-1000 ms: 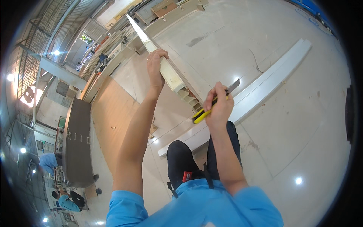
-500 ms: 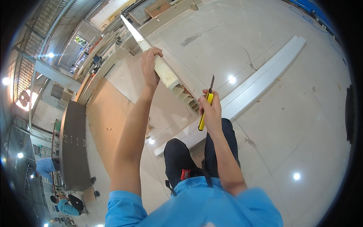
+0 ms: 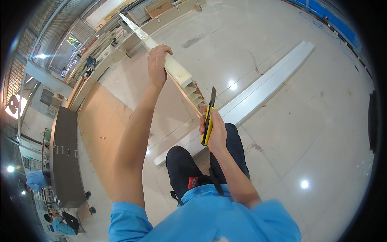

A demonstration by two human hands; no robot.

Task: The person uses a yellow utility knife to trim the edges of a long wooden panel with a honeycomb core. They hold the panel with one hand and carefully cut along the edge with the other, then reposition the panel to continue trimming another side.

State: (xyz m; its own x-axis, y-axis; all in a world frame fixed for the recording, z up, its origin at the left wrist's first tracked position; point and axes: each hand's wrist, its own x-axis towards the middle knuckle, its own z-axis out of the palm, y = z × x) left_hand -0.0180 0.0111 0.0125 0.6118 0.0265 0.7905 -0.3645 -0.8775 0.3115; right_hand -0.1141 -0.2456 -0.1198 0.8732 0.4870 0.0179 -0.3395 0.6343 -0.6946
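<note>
A long cream-coloured hollow profile stretches away from me toward the far left. Its near end shows several open chambers with thin ribs. My left hand is closed over the profile's upper side, fingers wrapped across it. In my right hand is a yellow-and-black utility knife, its blade extended and pointing away from me. The blade stands just right of the profile's open end, and the fingers holding the knife are close beside that end; whether they touch it I cannot tell.
A long white panel lies diagonally on the glossy tiled floor beyond my knees. A flat brown sheet lies to the left, beside a dark grey cabinet. Further left, a person in blue sits low. Stacked long pieces line the far left.
The knife has turned in my right hand, showing its black side, and moved slightly left and nearer me. The profile has rolled, showing a brown edge on its left. My left hand keeps its grip.
</note>
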